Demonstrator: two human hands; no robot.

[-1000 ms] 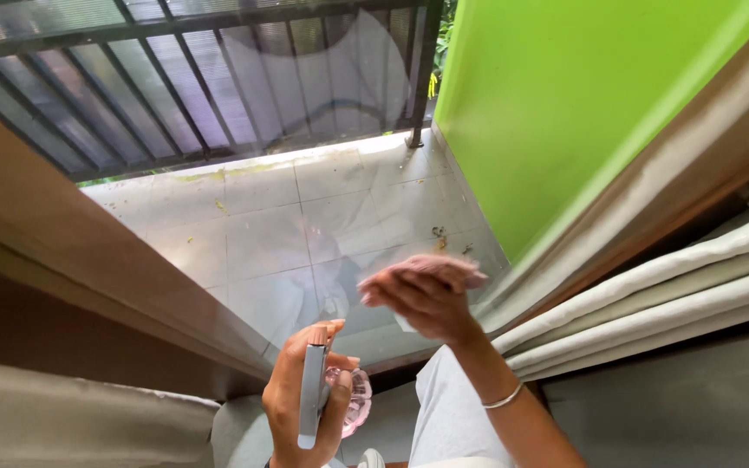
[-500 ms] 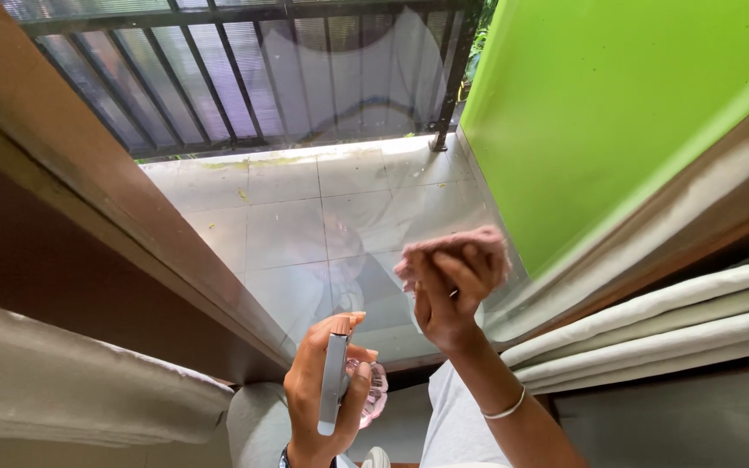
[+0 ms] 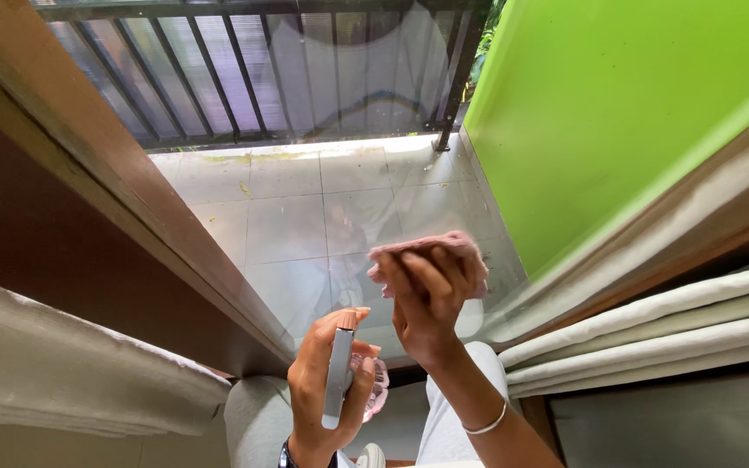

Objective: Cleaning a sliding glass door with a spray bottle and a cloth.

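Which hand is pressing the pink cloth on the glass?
The right hand, the one with the thin bracelet, presses the pink cloth against the glass. The left hand holds a small spray bottle instead.

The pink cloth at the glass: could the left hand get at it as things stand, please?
Probably not freely: the left hand is already closed around a spray bottle, and the right hand covers the pink cloth.

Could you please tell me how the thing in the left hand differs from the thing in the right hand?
The left hand grips a rigid, upright spray bottle, grey and clear pink; the right hand presses a soft, crumpled pink cloth against the glass pane. The spray bottle is off the glass pane; the pink cloth touches it. Both are pinkish.
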